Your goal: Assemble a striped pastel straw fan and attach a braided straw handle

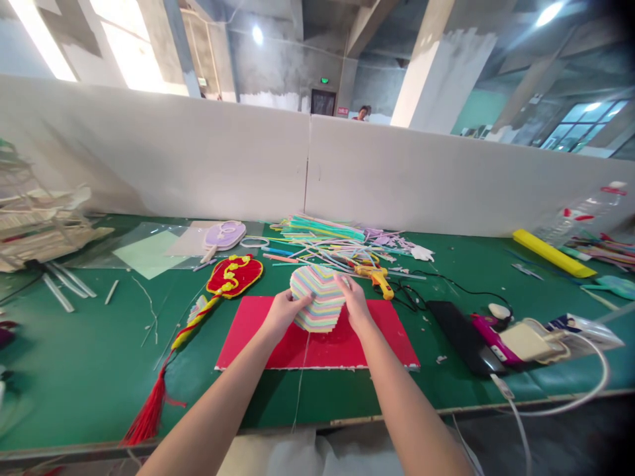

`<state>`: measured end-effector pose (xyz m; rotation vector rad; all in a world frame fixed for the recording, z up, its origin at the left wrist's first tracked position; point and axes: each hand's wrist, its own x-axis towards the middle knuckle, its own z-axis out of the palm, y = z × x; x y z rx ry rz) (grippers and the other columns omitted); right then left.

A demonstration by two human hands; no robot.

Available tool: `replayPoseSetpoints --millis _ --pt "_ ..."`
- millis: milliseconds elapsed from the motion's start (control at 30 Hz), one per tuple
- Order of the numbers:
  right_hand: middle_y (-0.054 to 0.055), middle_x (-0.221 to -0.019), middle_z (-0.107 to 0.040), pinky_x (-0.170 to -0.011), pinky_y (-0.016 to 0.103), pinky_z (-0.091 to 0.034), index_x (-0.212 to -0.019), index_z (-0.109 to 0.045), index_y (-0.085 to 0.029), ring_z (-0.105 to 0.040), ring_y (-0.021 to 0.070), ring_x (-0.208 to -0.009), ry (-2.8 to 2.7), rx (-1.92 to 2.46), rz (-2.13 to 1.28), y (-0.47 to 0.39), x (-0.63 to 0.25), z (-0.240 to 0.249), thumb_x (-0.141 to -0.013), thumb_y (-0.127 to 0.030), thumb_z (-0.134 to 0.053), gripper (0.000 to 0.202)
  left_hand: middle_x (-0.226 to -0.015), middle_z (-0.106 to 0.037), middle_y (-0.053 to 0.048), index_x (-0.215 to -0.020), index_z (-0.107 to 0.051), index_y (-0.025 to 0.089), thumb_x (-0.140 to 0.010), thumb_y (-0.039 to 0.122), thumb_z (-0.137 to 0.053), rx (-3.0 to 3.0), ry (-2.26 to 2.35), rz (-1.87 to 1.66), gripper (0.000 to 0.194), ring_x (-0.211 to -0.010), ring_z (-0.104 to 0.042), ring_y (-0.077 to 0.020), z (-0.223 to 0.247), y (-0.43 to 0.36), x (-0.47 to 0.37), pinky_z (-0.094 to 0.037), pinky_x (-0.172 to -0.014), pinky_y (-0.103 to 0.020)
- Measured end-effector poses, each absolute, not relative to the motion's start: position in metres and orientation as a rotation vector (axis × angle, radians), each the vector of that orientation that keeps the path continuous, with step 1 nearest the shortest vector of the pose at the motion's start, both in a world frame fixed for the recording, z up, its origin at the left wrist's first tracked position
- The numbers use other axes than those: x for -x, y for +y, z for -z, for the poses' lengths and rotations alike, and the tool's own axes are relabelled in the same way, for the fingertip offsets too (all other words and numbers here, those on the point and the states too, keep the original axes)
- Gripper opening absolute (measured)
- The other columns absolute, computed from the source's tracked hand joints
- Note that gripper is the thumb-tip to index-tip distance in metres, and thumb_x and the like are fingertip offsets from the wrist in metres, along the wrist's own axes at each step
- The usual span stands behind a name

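Observation:
Between my two hands is a rounded fan-shaped panel [318, 301] of pastel stripes in a chevron pattern, held just above a red board [248, 330]. My left hand [286, 311] grips its left edge, thumb on the front face. On the right edge, my right hand [355, 303] pinches it near the upper corner. A thin pale string hangs below the panel over the board's front edge. To the left lies a red fan [243, 276] with yellow trim, a twisted red and yellow handle and a red tassel [151, 410].
Behind the board are a pile of pastel strips [317, 229], a yellow glue gun [380, 281] with a black cord, and a lilac fan [224, 235]. Rightward lie a black slab [461, 337], a yellow bar [553, 253] and a plastic bottle [590, 211]. A white partition [397, 175] stands behind.

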<state>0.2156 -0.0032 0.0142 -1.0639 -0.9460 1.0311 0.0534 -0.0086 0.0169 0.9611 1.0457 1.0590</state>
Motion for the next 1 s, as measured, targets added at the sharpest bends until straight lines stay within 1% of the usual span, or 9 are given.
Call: replayPoseSetpoints --millis 167,267,333,433,500,600,733,900,1000 --pt "0.001 -0.066 -0.065 -0.061 0.028 -0.044 -0.078 -0.07 -0.017 -0.058 0.0175 -0.064 -0.911 1.178 -1.02 -0.001 -0.223 -0.009 -0.059 -0.047 -0.072 0.035 -0.082 -0.073 -0.01 -0.083 -0.068 0.011 -0.054 0.037 -0.08 -1.027 1.034 -0.957 0.042 -0.069 -0.068 -0.0227 -0.014 -0.012 -0.058 -0.054 -0.064 -0.031" --pt "0.001 -0.061 -0.064 -0.057 0.028 -0.042 -0.076 -0.07 -0.017 -0.056 0.0163 -0.059 -0.95 1.188 -0.994 -0.001 -0.223 -0.007 -0.06 -0.047 -0.072 0.034 -0.084 -0.073 -0.01 -0.085 -0.068 0.012 -0.057 0.04 -0.078 -1.005 1.046 -0.976 0.042 -0.071 -0.068 -0.0231 -0.014 -0.012 -0.059 -0.054 -0.065 -0.03" --pt "0.002 -0.064 -0.066 -0.06 0.029 -0.044 -0.08 -0.07 -0.018 -0.058 0.0181 -0.063 -0.974 1.183 -1.0 -0.001 -0.222 -0.007 -0.061 -0.047 -0.072 0.035 -0.085 -0.073 -0.01 -0.085 -0.068 0.012 -0.058 0.042 -0.077 -1.0 1.054 -1.012 0.041 -0.071 -0.068 -0.023 -0.015 -0.012 -0.058 -0.054 -0.065 -0.03" --pt "0.004 -0.087 -0.07 -0.074 0.03 -0.046 -0.094 -0.069 -0.02 -0.061 0.0217 -0.086 -0.973 1.112 -1.015 0.0 -0.22 -0.007 -0.064 -0.046 -0.07 0.04 -0.083 -0.073 -0.009 -0.083 -0.067 0.012 -0.057 0.042 -0.077 -0.976 1.071 -1.106 0.04 -0.07 -0.068 -0.0223 -0.015 -0.009 -0.055 -0.054 -0.064 -0.03" --pt "0.005 -0.096 -0.069 -0.081 0.032 -0.045 -0.099 -0.067 -0.02 -0.06 0.0224 -0.095 -0.979 1.046 -1.097 0.0 -0.218 -0.006 -0.066 -0.046 -0.068 0.042 -0.082 -0.073 -0.008 -0.084 -0.066 0.012 -0.058 0.041 -0.077 -0.922 1.082 -1.193 0.04 -0.069 -0.068 -0.0221 -0.014 -0.007 -0.053 -0.055 -0.063 -0.03" --pt "0.005 -0.091 -0.07 -0.081 0.034 -0.046 -0.098 -0.067 -0.019 -0.062 0.0229 -0.089 -1.03 0.982 -1.223 -0.001 -0.215 -0.005 -0.067 -0.044 -0.068 0.04 -0.082 -0.073 -0.008 -0.088 -0.065 0.013 -0.059 0.038 -0.077 -0.818 1.074 -1.251 0.04 -0.07 -0.069 -0.0223 -0.014 -0.003 -0.05 -0.055 -0.064 -0.031" --pt "0.005 -0.086 -0.071 -0.077 0.034 -0.048 -0.092 -0.068 -0.018 -0.063 0.0223 -0.08 -1.102 0.982 -1.184 -0.006 -0.21 -0.005 -0.066 -0.043 -0.07 0.036 -0.081 -0.073 -0.009 -0.087 -0.065 0.012 -0.058 0.033 -0.079 -0.713 1.08 -1.234 0.039 -0.069 -0.069 -0.0219 -0.018 -0.003 -0.047 -0.055 -0.064 -0.031" --pt "0.006 -0.088 -0.071 -0.076 0.035 -0.049 -0.094 -0.068 -0.018 -0.063 0.0228 -0.082 -1.112 0.934 -1.258 -0.01 -0.204 -0.009 -0.065 -0.046 -0.069 0.04 -0.078 -0.073 -0.008 -0.087 -0.065 0.012 -0.055 0.03 -0.081 -0.675 1.057 -1.285 0.04 -0.071 -0.069 -0.0208 -0.026 -0.004 -0.044 -0.055 -0.068 -0.03" --pt "0.006 -0.083 -0.071 -0.077 0.036 -0.049 -0.091 -0.07 -0.017 -0.063 0.0241 -0.081 -1.166 0.982 -1.27 -0.01 -0.204 -0.008 -0.062 -0.048 -0.071 0.042 -0.082 -0.073 -0.008 -0.09 -0.064 0.013 -0.058 0.033 -0.079 -0.661 1.049 -1.307 0.041 -0.074 -0.069 -0.022 -0.025 -0.004 -0.043 -0.055 -0.069 -0.031"
